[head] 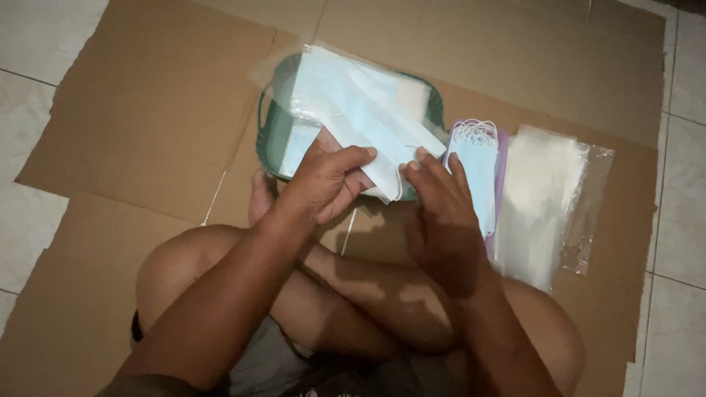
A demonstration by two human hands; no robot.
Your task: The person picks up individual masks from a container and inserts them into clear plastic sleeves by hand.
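My left hand [327,180] grips the lower end of a clear plastic sleeve [309,81] that holds a folded light blue face mask [360,110]; the sleeve slants up to the left over a green basket [266,143]. My right hand [437,198] touches the mask's lower edge with its fingertips, fingers extended. Just right of that hand lies a stack of blue face masks [478,165] with white ear loops, resting on a purple tray.
A pile of clear plastic sleeves [548,195] lies right of the mask stack. Everything sits on flattened brown cardboard [147,110] over a pale tiled floor [29,44]. My crossed bare legs [346,294] fill the foreground.
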